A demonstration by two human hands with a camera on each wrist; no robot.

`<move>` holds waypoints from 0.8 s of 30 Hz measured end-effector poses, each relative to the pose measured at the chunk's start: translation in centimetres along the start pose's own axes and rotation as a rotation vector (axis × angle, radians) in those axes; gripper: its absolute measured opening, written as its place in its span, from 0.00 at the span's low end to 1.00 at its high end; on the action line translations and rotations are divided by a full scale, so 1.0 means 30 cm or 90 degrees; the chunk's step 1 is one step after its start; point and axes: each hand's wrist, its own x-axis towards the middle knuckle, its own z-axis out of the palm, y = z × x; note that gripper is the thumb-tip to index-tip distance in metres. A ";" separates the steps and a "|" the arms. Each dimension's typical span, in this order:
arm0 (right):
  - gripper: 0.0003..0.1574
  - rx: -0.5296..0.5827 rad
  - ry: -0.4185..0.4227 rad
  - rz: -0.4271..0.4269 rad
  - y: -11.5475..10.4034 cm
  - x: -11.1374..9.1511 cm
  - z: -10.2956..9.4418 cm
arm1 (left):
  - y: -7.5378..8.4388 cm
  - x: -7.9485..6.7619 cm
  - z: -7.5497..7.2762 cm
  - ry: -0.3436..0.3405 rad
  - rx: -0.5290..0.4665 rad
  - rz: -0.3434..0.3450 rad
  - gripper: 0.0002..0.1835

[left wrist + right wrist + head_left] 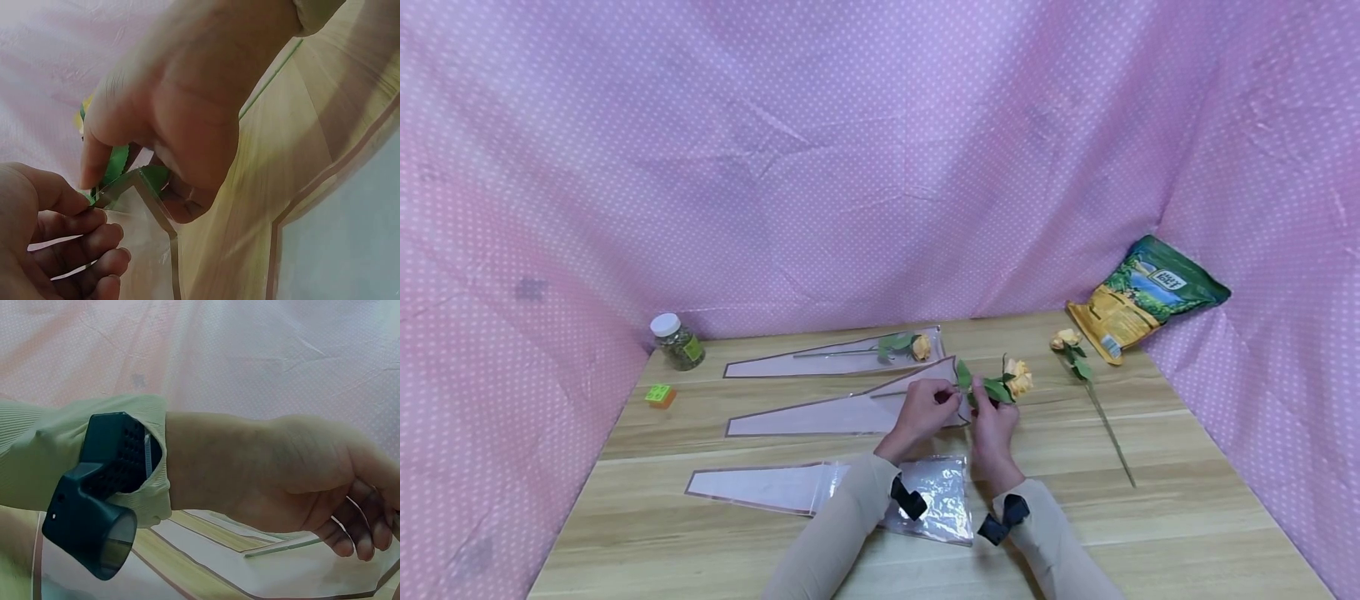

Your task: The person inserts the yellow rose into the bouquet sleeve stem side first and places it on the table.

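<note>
In the head view my left hand [927, 407] pinches the wide open edge of the middle clear flower sleeve [820, 421], thumb against fingertips. My right hand [994, 425] grips a pale yellow artificial rose [1019, 379] by its leafy stem just outside that edge. The stem's lower part lies inside the sleeve, while the bloom sticks out to the right. Close up in the left wrist view, green leaves [117, 164] show between both hands at the brown-bordered sleeve corner. My left hand [300, 475] fills the right wrist view's right side; my right hand is hidden there.
Behind lies another sleeve [775, 367] with a rose [921, 347] inside. A flat sleeve [760, 487] is under my forearms. On the right are a loose rose [1066, 339] and a green-yellow bag [1138, 292]. A jar [681, 343] and small blocks [660, 396] stand left.
</note>
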 end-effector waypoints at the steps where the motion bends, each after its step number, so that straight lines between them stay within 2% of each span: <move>1: 0.10 -0.002 0.003 0.000 0.001 -0.001 0.002 | 0.001 0.000 0.000 0.000 0.000 0.001 0.08; 15: 0.19 -0.030 -0.006 -0.001 -0.005 -0.009 0.005 | 0.007 -0.007 0.001 0.011 0.020 0.012 0.08; 21: 0.11 -0.017 -0.004 -0.015 -0.001 -0.013 0.011 | 0.011 -0.011 0.005 0.008 0.028 0.014 0.09; 24: 0.10 -0.015 -0.010 -0.015 0.002 -0.013 0.012 | 0.005 -0.013 0.005 0.008 0.027 0.014 0.09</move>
